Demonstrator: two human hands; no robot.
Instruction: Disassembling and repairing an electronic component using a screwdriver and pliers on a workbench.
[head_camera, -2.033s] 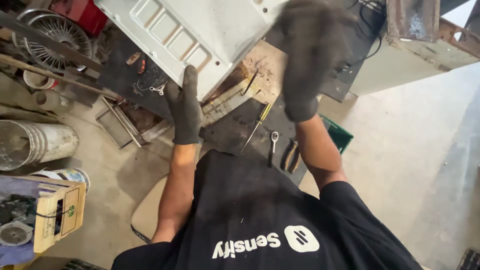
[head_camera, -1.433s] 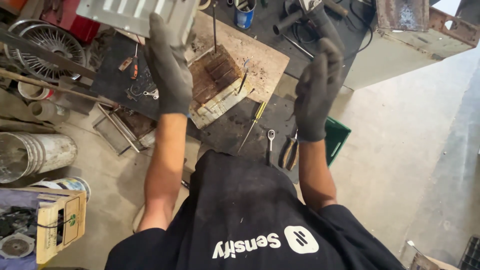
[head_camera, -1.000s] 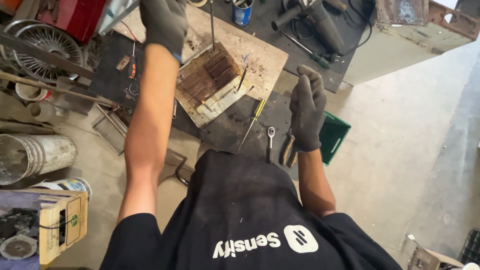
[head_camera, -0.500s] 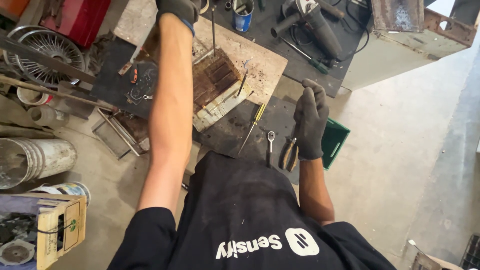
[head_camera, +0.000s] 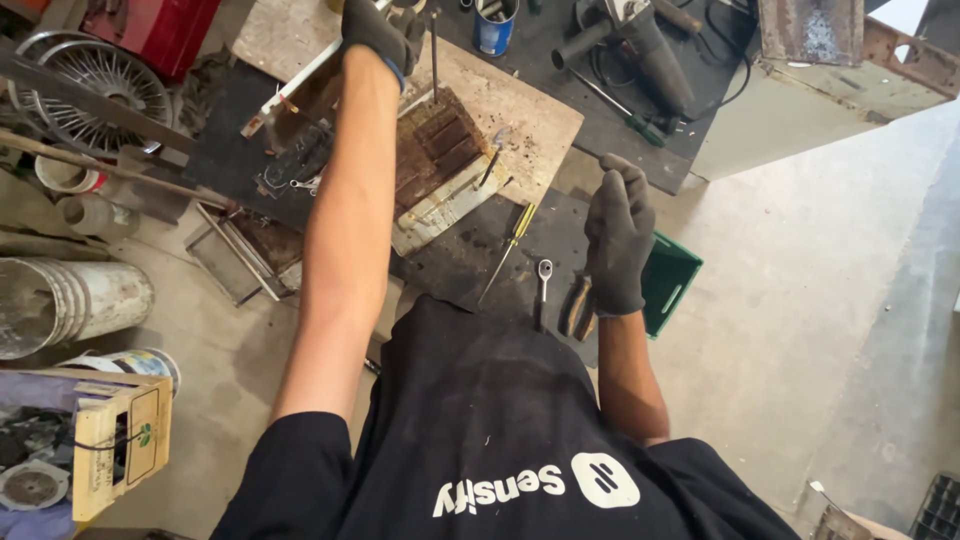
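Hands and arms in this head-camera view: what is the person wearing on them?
Both hands wear dark grey, close-fitting knit work gloves: the left hand has a thin blue band at the glove's cuff, while the right hand shows a plain dark cuff ending at the wrist. The forearms are bare. Short black sleeves of a dusty black T-shirt with a white printed mark cover the upper arms.

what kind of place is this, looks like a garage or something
Most likely a repair or metalwork workshop, worked on the floor: an angle grinder lies on a dark mat, a screwdriver and ratchet wrench sit nearby, and a wire fan guard lies among scrap.
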